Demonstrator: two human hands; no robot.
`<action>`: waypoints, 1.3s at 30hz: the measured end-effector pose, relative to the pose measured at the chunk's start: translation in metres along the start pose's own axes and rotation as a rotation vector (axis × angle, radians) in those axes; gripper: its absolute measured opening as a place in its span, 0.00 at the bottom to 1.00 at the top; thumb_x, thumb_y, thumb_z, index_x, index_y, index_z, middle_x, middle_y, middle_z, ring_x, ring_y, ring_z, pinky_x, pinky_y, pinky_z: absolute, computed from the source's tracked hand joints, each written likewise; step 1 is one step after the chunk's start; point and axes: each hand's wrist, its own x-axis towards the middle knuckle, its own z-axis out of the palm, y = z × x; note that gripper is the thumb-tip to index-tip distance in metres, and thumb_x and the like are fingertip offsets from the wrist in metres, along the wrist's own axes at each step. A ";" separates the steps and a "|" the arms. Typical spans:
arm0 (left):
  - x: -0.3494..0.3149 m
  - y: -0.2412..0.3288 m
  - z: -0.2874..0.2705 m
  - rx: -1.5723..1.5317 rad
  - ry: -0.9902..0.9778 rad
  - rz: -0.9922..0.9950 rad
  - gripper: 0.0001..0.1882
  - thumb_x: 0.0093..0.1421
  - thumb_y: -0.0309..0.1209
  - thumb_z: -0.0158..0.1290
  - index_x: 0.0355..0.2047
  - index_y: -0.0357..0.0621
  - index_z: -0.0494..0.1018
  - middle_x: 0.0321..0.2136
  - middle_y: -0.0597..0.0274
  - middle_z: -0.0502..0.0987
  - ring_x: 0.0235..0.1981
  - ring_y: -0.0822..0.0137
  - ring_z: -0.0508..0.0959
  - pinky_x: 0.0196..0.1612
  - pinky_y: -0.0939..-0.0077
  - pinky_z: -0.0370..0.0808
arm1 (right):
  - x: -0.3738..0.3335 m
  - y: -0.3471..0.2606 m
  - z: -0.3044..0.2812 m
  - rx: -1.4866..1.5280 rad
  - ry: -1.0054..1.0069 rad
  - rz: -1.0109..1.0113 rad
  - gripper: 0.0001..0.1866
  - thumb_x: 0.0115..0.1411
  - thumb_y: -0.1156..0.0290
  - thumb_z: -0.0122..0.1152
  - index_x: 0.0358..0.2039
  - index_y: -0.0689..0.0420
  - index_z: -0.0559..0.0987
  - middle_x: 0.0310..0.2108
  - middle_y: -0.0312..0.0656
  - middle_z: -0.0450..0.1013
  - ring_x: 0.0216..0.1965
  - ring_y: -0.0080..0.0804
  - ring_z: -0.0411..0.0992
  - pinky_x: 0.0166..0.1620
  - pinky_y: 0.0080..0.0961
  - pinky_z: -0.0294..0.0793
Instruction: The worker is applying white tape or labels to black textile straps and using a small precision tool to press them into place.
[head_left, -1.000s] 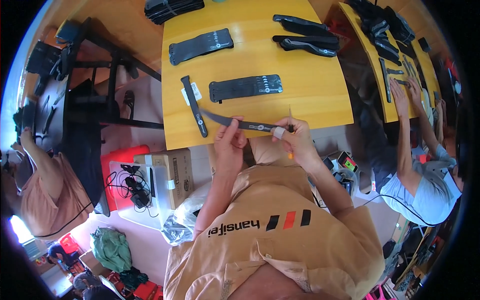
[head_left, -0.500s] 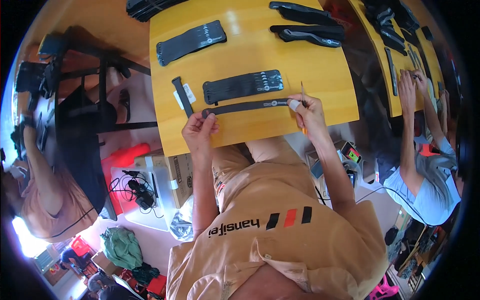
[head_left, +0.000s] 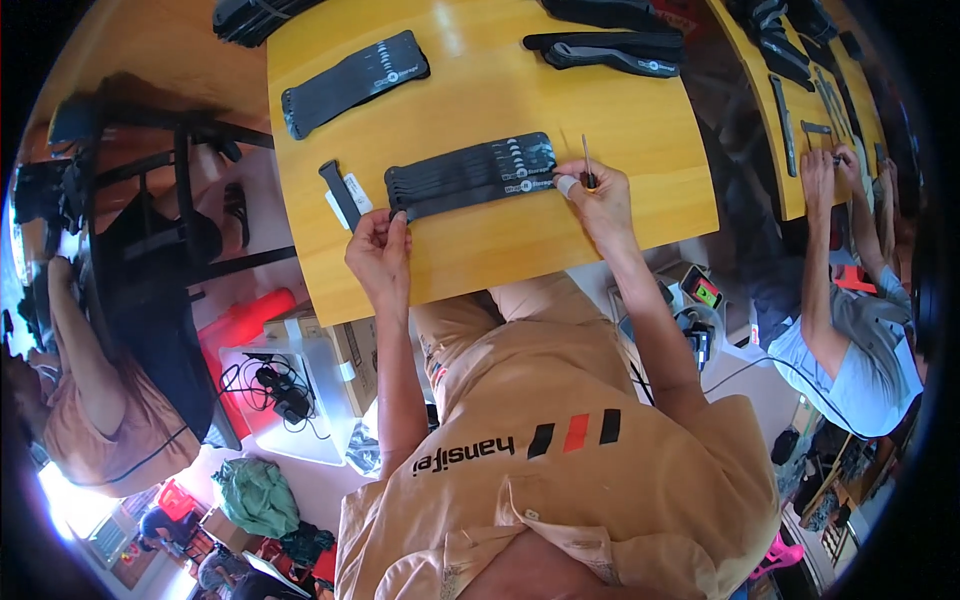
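Observation:
A black strap (head_left: 455,204) lies along the near edge of a fanned stack of black straps (head_left: 450,173) with pale print at the right. My left hand (head_left: 383,250) pinches its left end between thumb and fingers. At the right end, my right hand (head_left: 601,205) grips the strap with thumb and finger, one digit wrapped in pale tape. That hand also holds a thin pointed tool (head_left: 587,152), its shaft up and most of its handle hidden in the palm. Beside my left hand lie a short dark strap (head_left: 338,185) and a white label (head_left: 357,192).
On the yellow table (head_left: 480,90) lie another strap stack (head_left: 355,84) at far left and folded straps (head_left: 610,55) at far right. A co-worker's hands (head_left: 832,178) work at the right-hand table. A clear bin (head_left: 255,410) with cables stands on the floor at left.
Both hands have moved the strap away from me, from apart in front of the stack to its near edge. The view has shifted slightly.

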 end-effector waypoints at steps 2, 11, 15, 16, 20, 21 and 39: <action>0.000 0.002 0.003 0.038 0.009 -0.005 0.04 0.54 0.24 0.53 0.27 0.36 0.70 0.16 0.68 0.69 0.16 0.79 0.67 0.19 0.88 0.63 | 0.001 0.001 0.000 -0.054 0.024 -0.001 0.04 0.48 0.79 0.58 0.26 0.62 0.78 0.16 0.27 0.66 0.17 0.12 0.58 0.20 0.12 0.56; 0.002 0.002 0.006 0.126 0.064 0.016 0.05 0.52 0.25 0.54 0.25 0.34 0.70 0.14 0.67 0.69 0.14 0.79 0.67 0.16 0.86 0.64 | 0.005 -0.001 0.007 -0.121 0.065 -0.086 0.03 0.48 0.79 0.58 0.26 0.62 0.77 0.18 0.28 0.67 0.20 0.12 0.60 0.24 0.10 0.59; 0.003 0.001 0.006 0.144 0.067 0.015 0.06 0.52 0.25 0.54 0.25 0.34 0.71 0.14 0.67 0.69 0.14 0.79 0.67 0.16 0.86 0.64 | 0.005 -0.002 0.007 -0.163 0.077 -0.080 0.03 0.48 0.79 0.58 0.25 0.62 0.77 0.18 0.29 0.68 0.20 0.12 0.60 0.24 0.11 0.60; 0.003 0.001 0.006 0.144 0.067 0.015 0.06 0.52 0.25 0.54 0.25 0.34 0.71 0.14 0.67 0.69 0.14 0.79 0.67 0.16 0.86 0.64 | 0.005 -0.002 0.007 -0.165 0.078 -0.080 0.03 0.48 0.79 0.58 0.25 0.62 0.77 0.17 0.29 0.68 0.20 0.13 0.60 0.24 0.11 0.60; 0.003 0.000 0.006 0.135 0.066 0.003 0.06 0.53 0.25 0.54 0.25 0.34 0.70 0.14 0.67 0.69 0.13 0.80 0.67 0.16 0.86 0.64 | 0.007 -0.001 0.007 -0.190 0.085 -0.098 0.03 0.47 0.80 0.58 0.25 0.63 0.77 0.17 0.29 0.68 0.20 0.13 0.61 0.24 0.11 0.60; 0.003 0.001 0.006 0.138 0.072 0.006 0.06 0.53 0.25 0.54 0.25 0.34 0.70 0.14 0.67 0.69 0.13 0.80 0.67 0.15 0.86 0.64 | 0.007 -0.001 0.006 -0.182 0.082 -0.085 0.03 0.47 0.80 0.58 0.25 0.63 0.77 0.18 0.29 0.68 0.20 0.13 0.61 0.25 0.11 0.60; 0.004 0.000 0.007 0.130 0.071 -0.004 0.06 0.52 0.24 0.54 0.24 0.33 0.71 0.14 0.66 0.69 0.13 0.79 0.66 0.16 0.85 0.62 | 0.008 0.003 0.007 -0.193 0.103 -0.115 0.03 0.46 0.80 0.58 0.24 0.63 0.77 0.17 0.33 0.69 0.20 0.16 0.64 0.25 0.14 0.64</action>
